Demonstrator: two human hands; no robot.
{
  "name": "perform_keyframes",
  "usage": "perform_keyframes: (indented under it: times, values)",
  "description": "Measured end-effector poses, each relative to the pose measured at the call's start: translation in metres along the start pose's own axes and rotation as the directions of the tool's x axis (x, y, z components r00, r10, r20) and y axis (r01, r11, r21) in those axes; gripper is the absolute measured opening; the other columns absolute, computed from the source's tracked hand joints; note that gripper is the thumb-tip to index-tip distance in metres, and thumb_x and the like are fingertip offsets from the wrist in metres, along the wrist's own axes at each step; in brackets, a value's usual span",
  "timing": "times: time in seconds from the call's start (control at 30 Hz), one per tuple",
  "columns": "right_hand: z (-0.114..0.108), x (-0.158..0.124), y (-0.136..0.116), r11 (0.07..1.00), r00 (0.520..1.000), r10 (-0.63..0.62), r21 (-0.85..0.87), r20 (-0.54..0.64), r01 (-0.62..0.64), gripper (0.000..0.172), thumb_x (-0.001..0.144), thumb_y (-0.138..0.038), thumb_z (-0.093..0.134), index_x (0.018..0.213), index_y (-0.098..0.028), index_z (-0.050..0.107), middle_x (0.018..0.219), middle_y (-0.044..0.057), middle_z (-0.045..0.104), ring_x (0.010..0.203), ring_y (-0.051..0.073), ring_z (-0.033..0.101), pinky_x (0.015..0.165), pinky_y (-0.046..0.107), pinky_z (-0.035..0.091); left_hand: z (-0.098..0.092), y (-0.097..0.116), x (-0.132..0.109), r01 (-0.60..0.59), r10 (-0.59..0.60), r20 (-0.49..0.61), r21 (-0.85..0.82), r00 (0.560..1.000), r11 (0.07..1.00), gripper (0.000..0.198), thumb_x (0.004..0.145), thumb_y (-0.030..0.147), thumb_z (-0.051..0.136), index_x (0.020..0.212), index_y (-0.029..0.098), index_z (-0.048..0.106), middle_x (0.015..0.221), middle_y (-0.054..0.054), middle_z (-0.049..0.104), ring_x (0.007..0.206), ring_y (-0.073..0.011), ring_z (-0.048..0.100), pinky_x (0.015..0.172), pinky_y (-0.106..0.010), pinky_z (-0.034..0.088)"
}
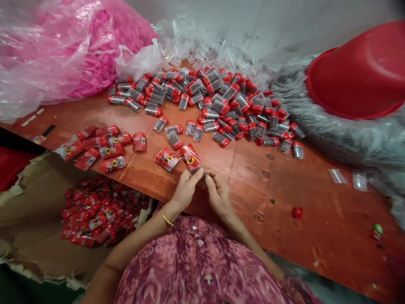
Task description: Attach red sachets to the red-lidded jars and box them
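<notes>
My left hand [186, 188] pinches the near end of a red printed packet [190, 158] that lies on the reddish-brown table [316, 219]. My right hand [217, 191] is closed in a pinch right beside it, fingertips nearly touching the left hand's; what it grips is too small to make out. A second red packet [166, 158] lies just left of the held one. Behind them spreads a heap of small clear containers with red caps [221, 107].
Several red packets [101, 145] lie at the table's left edge. Below it a cardboard box [31, 228] holds many more packets [98, 213]. Pink plastic bags [63, 46] stand back left, a red basin [363, 71] back right, clear sleeves [202, 46] behind the heap. A loose red cap [297, 212] lies right.
</notes>
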State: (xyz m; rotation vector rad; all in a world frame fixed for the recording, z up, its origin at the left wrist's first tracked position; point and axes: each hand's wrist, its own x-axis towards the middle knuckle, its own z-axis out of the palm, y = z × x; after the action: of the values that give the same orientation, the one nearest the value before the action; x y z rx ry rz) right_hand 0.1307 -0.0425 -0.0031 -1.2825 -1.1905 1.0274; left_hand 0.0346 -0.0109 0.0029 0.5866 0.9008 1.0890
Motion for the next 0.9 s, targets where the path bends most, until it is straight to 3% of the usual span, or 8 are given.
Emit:
perform_keyframes:
  times: [0.07, 0.17, 0.33, 0.53, 0.63, 0.73, 0.8, 0.9]
  values:
    - [-0.008, 0.005, 0.0, 0.993, 0.999, -0.032, -0.119, -0.036, 0.028, 0.021, 0.088, -0.034, 0.047, 0.1, -0.022, 0.06, 0.091, 0.003, 0.064, 0.082, 0.015, 0.059, 0.075, 0.029, 0.049, -0.005, 0.002, 0.001, 0.053, -0.052, 0.039, -0.042, 0.998, 0.998, 0.036, 0.063, 0.039, 0.074, 0.087, 0.015, 0.066, 0.081, -0.003, 0.07, 0.081, -0.0169, 0.063, 0.08, -0.029, 0.047]
    - [-0.017, 0.017, 0.002, 0.97, 0.997, -0.068, -0.238, -0.039, 0.057, 0.019, 0.084, -0.032, 0.055, 0.097, -0.021, 0.063, 0.088, 0.004, 0.065, 0.079, 0.016, 0.06, 0.071, 0.029, 0.049, -0.013, 0.003, 0.005, 0.116, -0.114, 0.12, -0.011, 0.986, 0.993, 0.038, 0.063, 0.034, 0.075, 0.094, 0.016, 0.063, 0.089, -0.003, 0.069, 0.088, -0.0178, 0.062, 0.085, -0.032, 0.046]
    - [-0.02, 0.032, 0.008, 0.978, 0.995, -0.088, -0.185, 0.048, 0.095, 0.015, 0.082, -0.028, 0.053, 0.076, -0.02, 0.065, 0.073, 0.002, 0.064, 0.069, 0.015, 0.059, 0.066, 0.028, 0.048, -0.025, 0.0, 0.013, -0.06, -0.019, 0.25, 0.305, 0.968, 0.951, 0.033, 0.069, 0.034, 0.068, 0.095, 0.014, 0.062, 0.097, -0.005, 0.066, 0.096, -0.0195, 0.058, 0.09, -0.033, 0.043]
    - [-0.032, 0.029, 0.013, 0.943, 0.981, -0.17, -0.274, 0.094, 0.19, 0.016, 0.083, -0.027, 0.053, 0.076, -0.02, 0.065, 0.07, 0.002, 0.064, 0.065, 0.014, 0.058, 0.063, 0.027, 0.047, -0.029, 0.007, 0.016, -0.332, 0.007, 0.44, 0.667, 0.898, 0.667, 0.028, 0.081, 0.029, 0.051, 0.103, 0.013, 0.06, 0.101, -0.008, 0.065, 0.097, -0.0227, 0.059, 0.092, -0.039, 0.044]
    - [-0.04, 0.026, 0.013, 0.928, 0.962, -0.199, -0.279, 0.186, 0.246, 0.017, 0.086, -0.027, 0.051, 0.089, -0.021, 0.067, 0.082, 0.004, 0.067, 0.073, 0.015, 0.061, 0.068, 0.028, 0.049, -0.028, 0.009, 0.019, -0.421, 0.033, 0.478, 0.737, 0.878, 0.529, 0.03, 0.084, 0.027, 0.046, 0.109, 0.015, 0.057, 0.11, -0.01, 0.064, 0.101, -0.0227, 0.059, 0.095, -0.04, 0.043]
    - [-0.045, 0.027, 0.015, 0.922, 0.953, -0.207, -0.281, 0.221, 0.266, 0.019, 0.086, -0.028, 0.052, 0.097, -0.023, 0.067, 0.09, 0.004, 0.068, 0.08, 0.016, 0.062, 0.073, 0.029, 0.05, -0.03, 0.005, 0.023, -0.522, 0.073, 0.541, 0.756, 0.838, 0.396, 0.032, 0.084, 0.022, 0.046, 0.114, 0.017, 0.055, 0.123, -0.01, 0.06, 0.12, -0.0243, 0.05, 0.107, -0.045, 0.032]
    - [-0.046, 0.03, 0.019, 0.925, 0.952, -0.209, -0.272, 0.222, 0.267, 0.017, 0.085, -0.03, 0.055, 0.094, -0.023, 0.068, 0.088, 0.004, 0.069, 0.079, 0.017, 0.063, 0.073, 0.03, 0.051, -0.033, 0.0, 0.024, -0.551, 0.085, 0.558, 0.764, 0.826, 0.337, 0.035, 0.084, 0.021, 0.047, 0.118, 0.017, 0.054, 0.127, -0.01, 0.058, 0.13, -0.0254, 0.041, 0.111, -0.047, 0.026]
    - [-0.044, 0.032, 0.028, 0.934, 0.952, -0.207, -0.243, 0.227, 0.261, 0.017, 0.084, -0.033, 0.057, 0.087, -0.023, 0.07, 0.084, 0.003, 0.071, 0.076, 0.017, 0.065, 0.072, 0.031, 0.053, -0.039, -0.006, 0.022, -0.532, 0.163, 0.508, 0.779, 0.846, 0.331, 0.043, 0.084, 0.029, 0.051, 0.124, 0.015, 0.05, 0.131, -0.013, 0.056, 0.131, -0.0269, 0.04, 0.11, -0.048, 0.029]
